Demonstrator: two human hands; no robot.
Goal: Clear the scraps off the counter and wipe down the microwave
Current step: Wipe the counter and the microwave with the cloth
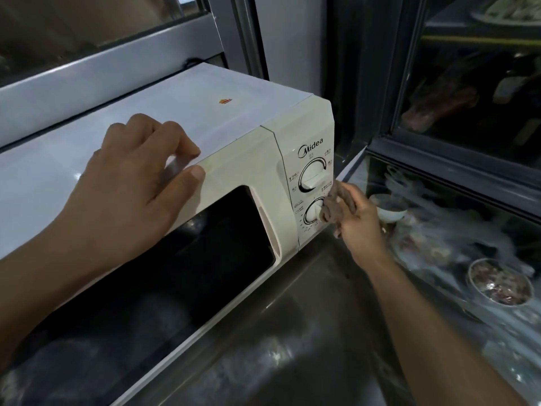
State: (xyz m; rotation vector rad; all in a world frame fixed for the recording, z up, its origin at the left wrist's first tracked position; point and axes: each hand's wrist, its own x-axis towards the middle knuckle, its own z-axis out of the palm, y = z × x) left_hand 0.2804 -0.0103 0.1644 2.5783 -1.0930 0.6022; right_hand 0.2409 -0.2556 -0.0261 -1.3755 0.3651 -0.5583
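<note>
A cream microwave [164,148] fills the left and middle of the view, standing on a steel desk [292,332] with its dark door window facing toward 6 o'clock and its control panel at the 3 o'clock end. The left hand [128,183] comes in from 8 o'clock, forearm stretched across the door, and rests on the top front edge of the microwave: the fingers lie bent over the flat top, while the thumb presses against the front face just above the door window, so the hand clamps the corner edge between thumb and fingers. The right hand [355,221] reaches in from 5 o'clock, its arm running long and straight over the desk, wrist slightly bent. Its fingers are curled round a brownish cloth [333,203], bunched and pressed against the lower dial [314,212] of the control panel. The upper dial [313,175] sits just above at 12 o'clock from the cloth, uncovered. At 3 o'clock from the microwave stands a glass-fronted cabinet [439,159] with a small white bowl [389,208] and a round dish of food [497,284] behind the glass, blurred by reflections.
</note>
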